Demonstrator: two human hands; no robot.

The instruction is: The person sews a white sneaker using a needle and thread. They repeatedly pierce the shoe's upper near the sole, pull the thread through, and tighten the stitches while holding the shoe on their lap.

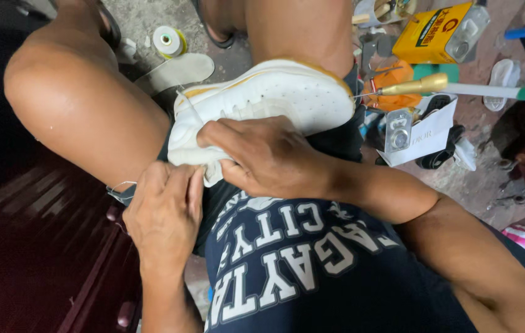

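At the far left a dark red wooden surface (34,246) fills the lower corner. Beside it, the left hand (165,209) is closed, its fingers pinching the edge of the white sneaker (262,98) at the heel end, where sole and upper meet. A thin thread (190,108) runs up from this place, and I cannot tell whether a needle is in the fingers. The sneaker lies across the person's lap, between the bare knees, sole side up. The right hand (262,157) is pressed on it, fingers curled around the lower edge to keep it steady. On the concrete floor (491,166) behind lie a tape roll (167,40) and an insole (176,71); to the right, a yellow can (438,31) and an awl with brass tip (460,89). I judge the risks to be these: the sneaker could slip off the knee if the right hand relaxes, and the thread could tear out if pulled sideways.
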